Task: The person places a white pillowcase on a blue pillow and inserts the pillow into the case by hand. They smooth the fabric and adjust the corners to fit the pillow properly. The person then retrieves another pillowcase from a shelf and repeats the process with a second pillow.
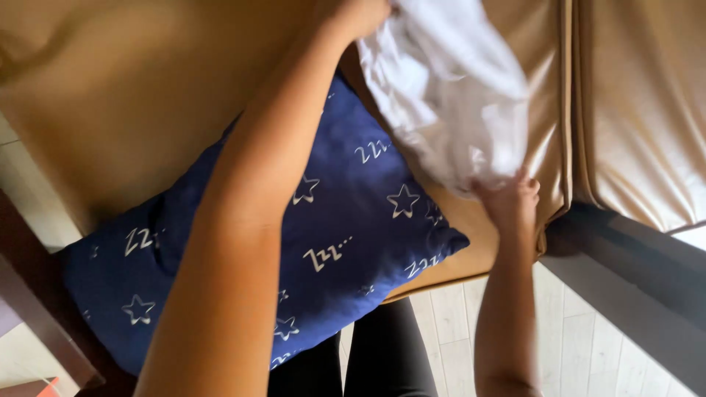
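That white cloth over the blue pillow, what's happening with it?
A person holds a white cloth up with both hands above a tan leather seat. The left hand grips its upper end near the top of the picture, and the right hand holds its lower edge. Beneath their arms, a navy blue pillow printed with white stars lies on the seat, its corner hanging over the front edge. The cloth looks blurred.
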